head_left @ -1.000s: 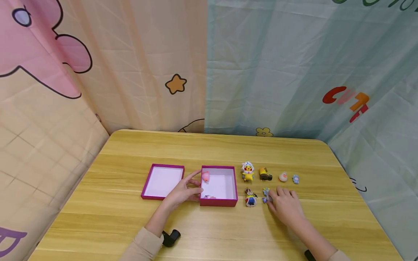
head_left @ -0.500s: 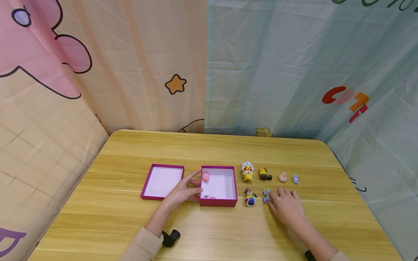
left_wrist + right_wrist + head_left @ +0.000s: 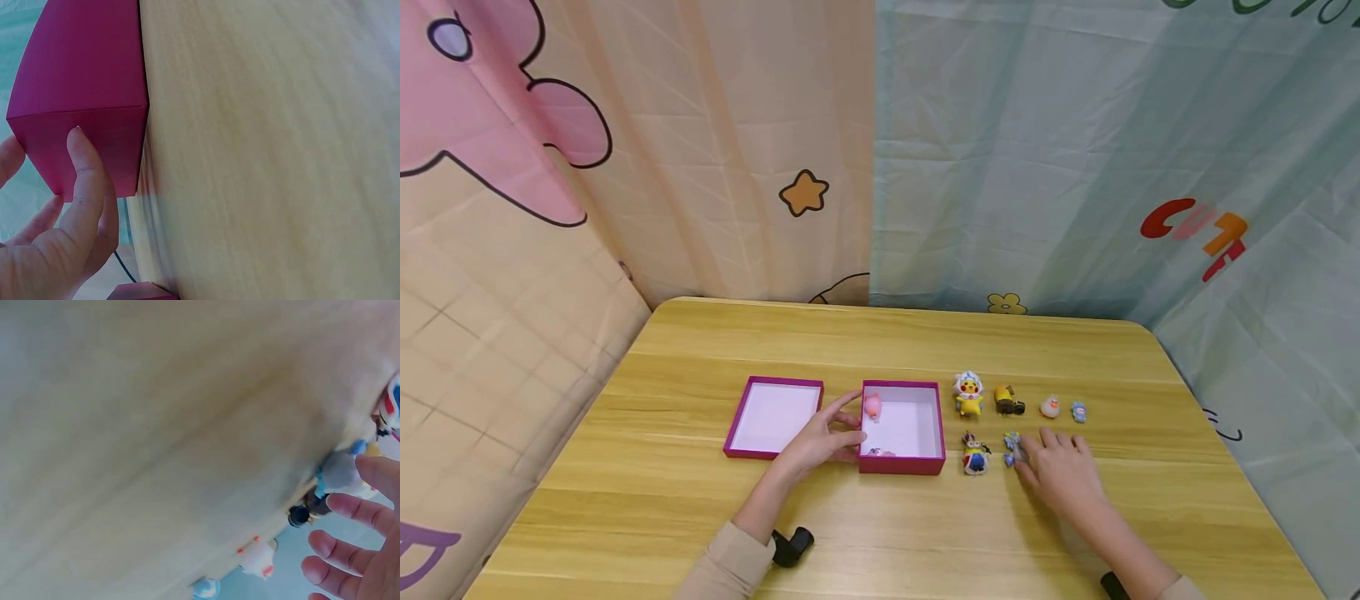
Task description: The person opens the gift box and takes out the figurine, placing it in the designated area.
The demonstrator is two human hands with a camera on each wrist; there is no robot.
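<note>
A magenta box (image 3: 901, 467) with a white inside stands mid-table. Its left wall is touched by my left hand (image 3: 820, 442), thumb against the side and fingers spread near the rim, as the left wrist view shows. A pink figurine (image 3: 872, 406) lies inside at the left, and another small figurine (image 3: 881, 452) is partly hidden by the front wall. My right hand (image 3: 1060, 471) pinches a blue-grey figurine (image 3: 340, 472) between thumb and index finger; it rests on the table, the other fingers loosely extended. A crowned yellow figurine (image 3: 975, 457) in blue lies just left of it.
A magenta-rimmed lid (image 3: 777, 455) lies inside-up left of the box. Behind the right hand sit a yellow figurine in a white hood (image 3: 969, 395), a yellow-black figurine (image 3: 1008, 402), a white duck figurine (image 3: 1050, 407) and a small blue figurine (image 3: 1078, 412). Curtains hang behind the table.
My right hand has shifted very slightly at the blue-grey figurine. My left hand and the box have stayed in place.
</note>
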